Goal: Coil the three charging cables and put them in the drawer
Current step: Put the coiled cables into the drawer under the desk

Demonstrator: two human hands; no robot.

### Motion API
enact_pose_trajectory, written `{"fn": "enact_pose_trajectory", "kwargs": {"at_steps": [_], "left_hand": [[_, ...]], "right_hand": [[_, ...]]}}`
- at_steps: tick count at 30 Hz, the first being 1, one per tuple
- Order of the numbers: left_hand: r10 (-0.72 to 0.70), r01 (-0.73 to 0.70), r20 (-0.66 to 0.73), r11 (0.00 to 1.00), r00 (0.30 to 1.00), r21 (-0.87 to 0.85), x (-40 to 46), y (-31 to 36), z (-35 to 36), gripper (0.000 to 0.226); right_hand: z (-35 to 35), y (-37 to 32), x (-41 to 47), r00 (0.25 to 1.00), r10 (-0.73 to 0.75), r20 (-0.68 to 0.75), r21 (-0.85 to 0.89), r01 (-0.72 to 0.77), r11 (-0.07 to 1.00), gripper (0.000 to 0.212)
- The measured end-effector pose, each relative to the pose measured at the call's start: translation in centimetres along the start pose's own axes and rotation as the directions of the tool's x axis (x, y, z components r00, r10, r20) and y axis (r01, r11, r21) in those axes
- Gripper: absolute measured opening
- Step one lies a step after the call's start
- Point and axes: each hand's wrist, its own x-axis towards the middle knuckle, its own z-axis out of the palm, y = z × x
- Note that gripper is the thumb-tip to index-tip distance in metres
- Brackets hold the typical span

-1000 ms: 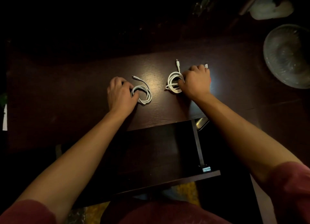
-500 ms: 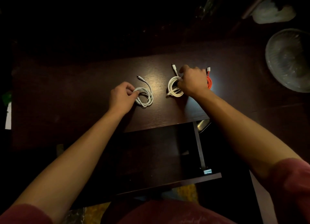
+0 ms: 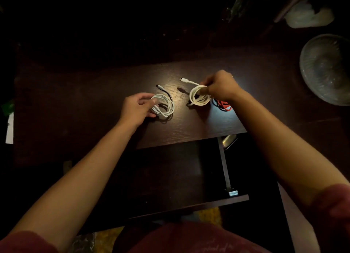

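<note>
Three coiled cables are on or just above the dark wooden desk (image 3: 75,101). My left hand (image 3: 137,108) pinches the left edge of a thin white coil (image 3: 166,105), whose plug end points away from me. My right hand (image 3: 220,88) grips a thicker white coil (image 3: 198,98) at its top and holds it tilted up off the desk. A red coiled cable (image 3: 224,105) lies on the desk under my right wrist, mostly hidden. The open drawer (image 3: 170,177) sits below the desk edge, dark inside.
A ribbed glass bowl (image 3: 325,69) stands at the far right. A crumpled white plastic bag (image 3: 308,16) lies at the back right. A metal slide rail (image 3: 225,167) runs along the drawer's right side. My red-clothed lap fills the bottom.
My right hand has lifted the thicker white coil off the desk, uncovering the red cable beneath. My left hand has closed its fingers on the thin white coil's edge.
</note>
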Motion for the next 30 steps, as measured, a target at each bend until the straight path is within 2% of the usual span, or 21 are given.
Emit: {"fn": "enact_pose_trajectory", "kwargs": {"at_steps": [5, 13, 18, 23, 30], "left_hand": [[0.011, -0.011, -0.005, 0.996, 1.0, -0.089, -1.2, 0.8, 0.0, 0.009], [0.088, -0.087, 0.0, 0.992, 0.996, -0.086, -4.8, 1.5, -0.3, 0.009], [0.149, -0.149, -0.017, 0.987, 0.989, -0.058, -8.4, 1.4, -0.6, 0.011], [0.142, -0.145, -0.04, 0.986, 0.989, -0.083, -13.0, -0.4, -1.5, 0.011], [0.088, -0.089, -0.029, 0.994, 0.996, -0.07, -18.7, -6.0, -2.8, 0.012]], "right_hand": [[-0.6, 0.0, -1.3, 0.996, -0.043, 0.084, 0.294, 0.017, 0.956, 0.023], [-0.2, 0.7, -5.4, 0.979, -0.162, 0.123, 0.648, 0.044, 0.761, 0.028], [1.4, 2.6, -8.5, 0.976, -0.179, 0.124, 0.718, 0.036, 0.695, 0.033], [4.1, 4.6, -13.1, 0.968, -0.17, 0.186, 0.77, -0.035, 0.637, 0.031], [9.1, 7.9, -18.3, 0.931, -0.206, 0.302, 0.751, -0.099, 0.653, 0.023]]}}
